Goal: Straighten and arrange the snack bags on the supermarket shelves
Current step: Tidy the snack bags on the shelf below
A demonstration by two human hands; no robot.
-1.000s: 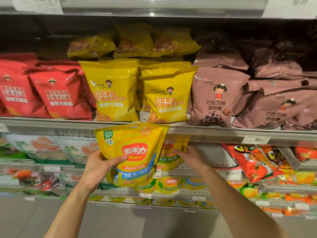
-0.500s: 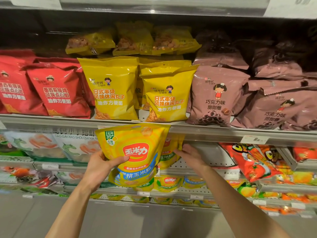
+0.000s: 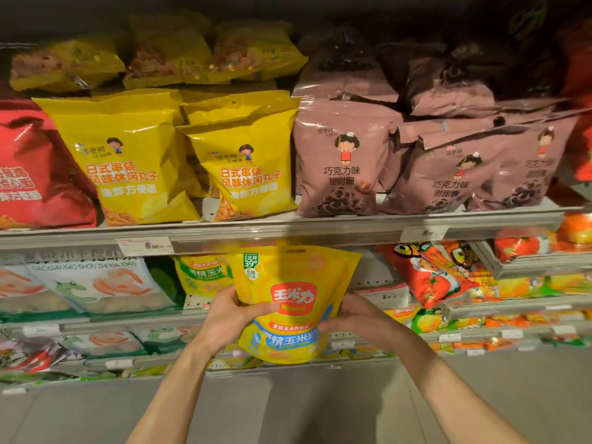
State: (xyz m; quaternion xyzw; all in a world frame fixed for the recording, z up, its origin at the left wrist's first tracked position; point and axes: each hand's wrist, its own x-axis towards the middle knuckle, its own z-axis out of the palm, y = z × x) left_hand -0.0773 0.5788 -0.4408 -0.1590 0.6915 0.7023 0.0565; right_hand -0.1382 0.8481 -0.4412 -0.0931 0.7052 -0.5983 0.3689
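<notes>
In the head view, a yellow corn snack bag (image 3: 290, 302) is held upright between both hands, just below the shelf edge (image 3: 320, 233). Its face carries a red rounded logo, a green badge at the upper left and a blue band near the bottom. The left hand (image 3: 229, 318) is curled round the bag's left edge, thumb laid across the front. The right hand (image 3: 358, 318) grips the right edge, fingers wrapped onto the front. A second yellow-green bag (image 3: 203, 274) is seen just above the left hand. Yellow bags (image 3: 179, 161) and mauve bags (image 3: 339, 161) stand on the shelf above both hands.
</notes>
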